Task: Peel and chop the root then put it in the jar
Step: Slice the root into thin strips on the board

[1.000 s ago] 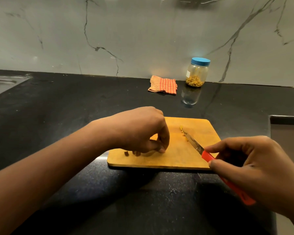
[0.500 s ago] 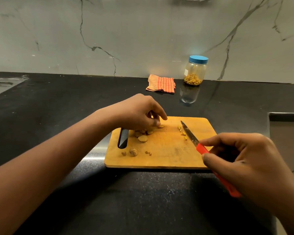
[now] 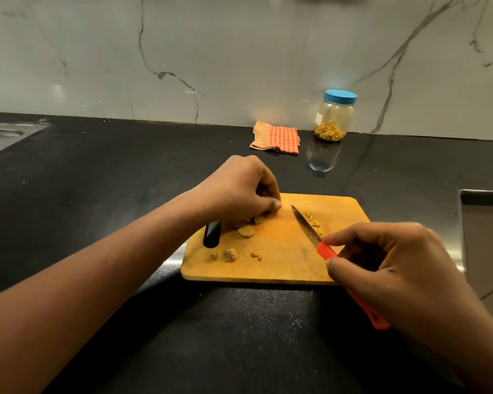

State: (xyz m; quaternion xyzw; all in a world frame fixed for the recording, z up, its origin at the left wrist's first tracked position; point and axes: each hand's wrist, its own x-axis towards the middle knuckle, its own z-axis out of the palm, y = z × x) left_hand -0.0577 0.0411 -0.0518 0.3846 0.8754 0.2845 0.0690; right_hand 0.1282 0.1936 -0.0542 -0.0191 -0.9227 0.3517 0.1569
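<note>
Left hand (image 3: 239,189), frame centre: fingers curled round root slices (image 3: 246,230), likely gathering them. Right hand (image 3: 396,268) grips knife (image 3: 306,226), blade parked aside.

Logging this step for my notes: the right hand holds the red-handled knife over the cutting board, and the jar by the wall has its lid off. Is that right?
Not quite: the head view shows the jar with its blue lid on. The right hand does hold the red-handled knife over the cutting board.
</note>
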